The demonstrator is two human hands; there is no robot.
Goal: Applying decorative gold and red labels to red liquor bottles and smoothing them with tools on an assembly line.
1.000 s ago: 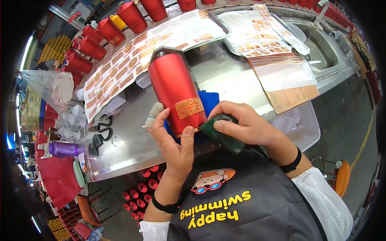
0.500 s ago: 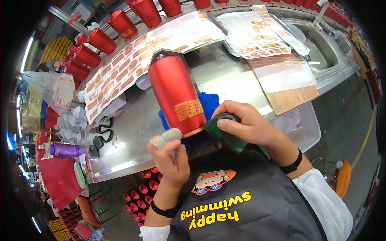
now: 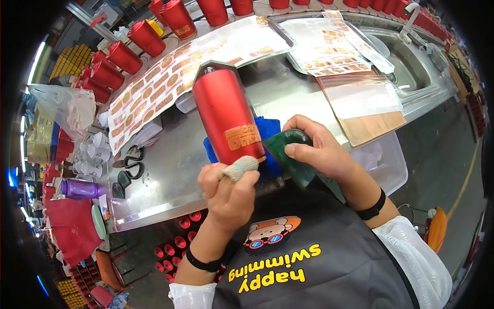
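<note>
A red metallic canister (image 3: 224, 110) lies tilted on its side with its near end toward me, a gold patterned decal (image 3: 242, 137) near that end. Behind its far end stands a dark angular plate (image 3: 218, 65), and a blue cloth (image 3: 268, 125) lies beneath it. My left hand (image 3: 229, 193) is curled closed at the canister's near end. One finger wears a pale knitted finger sleeve (image 3: 242, 167) against the edge; what the palm holds, if anything, is hidden. Just right of the decal, apart from it, my right hand (image 3: 319, 149) grips a dark green flat scraper (image 3: 285, 149).
Decal sheets (image 3: 172, 77) cover the table's far left. More lie on a tray (image 3: 329, 44) near the sink (image 3: 411, 67). Scissors (image 3: 131, 170) rest on the left near a purple jar (image 3: 80, 188). Red canisters (image 3: 146, 37) line the back. A wooden board (image 3: 368, 126) sits right.
My left hand has moved up and right against the canister's near end, its fingers curling more. The scraper has come slightly right and away from the canister, showing more of its face.
</note>
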